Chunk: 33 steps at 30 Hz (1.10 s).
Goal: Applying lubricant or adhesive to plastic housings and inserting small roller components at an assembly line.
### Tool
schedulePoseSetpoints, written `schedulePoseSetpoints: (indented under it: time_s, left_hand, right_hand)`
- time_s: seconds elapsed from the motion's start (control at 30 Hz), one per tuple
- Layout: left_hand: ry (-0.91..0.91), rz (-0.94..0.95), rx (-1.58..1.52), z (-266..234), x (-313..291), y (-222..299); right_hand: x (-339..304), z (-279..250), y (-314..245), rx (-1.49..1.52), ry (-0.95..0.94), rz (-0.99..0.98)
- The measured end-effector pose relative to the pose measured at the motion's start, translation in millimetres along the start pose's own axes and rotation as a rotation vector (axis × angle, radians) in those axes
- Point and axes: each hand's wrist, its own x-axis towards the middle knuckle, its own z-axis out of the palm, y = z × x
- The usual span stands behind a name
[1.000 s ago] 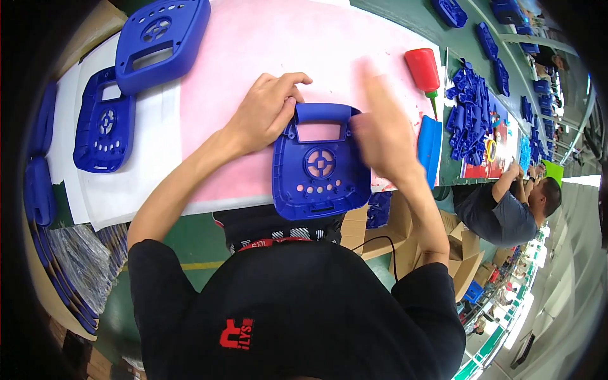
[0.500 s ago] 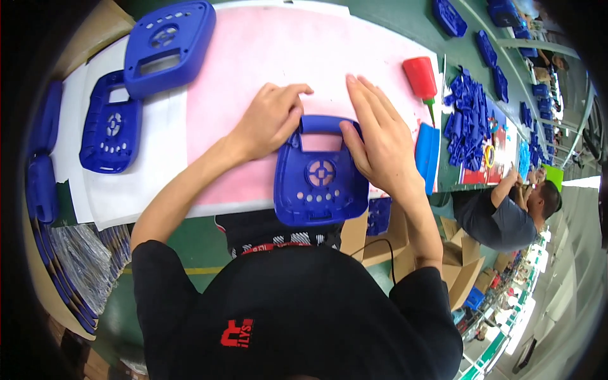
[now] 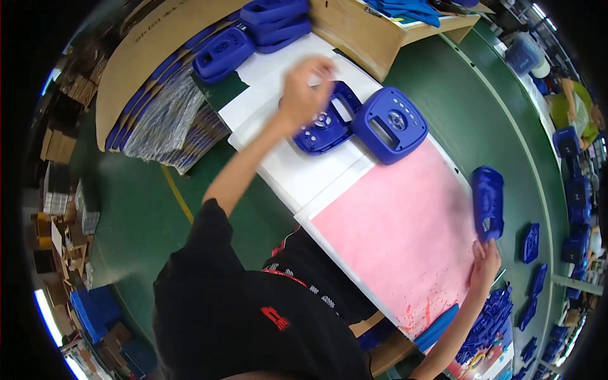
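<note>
My right hand [image 3: 484,263] pinches one end of a blue plastic housing panel [image 3: 488,201], smeared by motion, past the right edge of the pink sheet [image 3: 392,234]. Over at the left, my left hand [image 3: 305,88] is raised above a blue housing panel [image 3: 322,130] lying with its hollow side up. That hand is blurred, so its grip cannot be told. Beside this panel, a second blue panel [image 3: 394,126] with a round grille and a rectangular window lies face up, overlapping its edge.
Several blue panels are stacked [image 3: 275,25] at the far left end, near clear wrapped material [image 3: 161,120]. A blue block-like piece [image 3: 437,328] and a heap of small blue parts [image 3: 486,323] lie near my right forearm. More blue panels rest on the green surface [image 3: 533,244].
The view has turned left. My right hand has carried the blue panel from the pink sheet to beyond its right edge. My left hand has moved over to the panels at the left.
</note>
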Motion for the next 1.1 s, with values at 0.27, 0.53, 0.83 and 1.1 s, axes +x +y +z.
schedulePoseSetpoints:
  time_s: [0.27,0.53,0.83,1.1]
  left_hand:
    - [-0.271,-0.579,1.419,-162.4,36.6,-199.5]
    - [-0.503,-0.265,1.262,-162.4,8.4,-164.6]
    - [-0.653,0.07,0.686,-84.2,-53.2,-39.7]
    - [-0.732,0.333,0.325,-31.4,-55.1,43.5]
  right_hand:
    - [-97.4,22.6,6.9,-0.547,-0.645,0.087]
    - [-236.2,0.7,78.3,-0.219,-0.592,0.496]
    - [-290.5,37.2,83.8,-0.148,-0.466,0.476]
    - [-286.8,31.3,97.5,-0.26,-0.416,0.433]
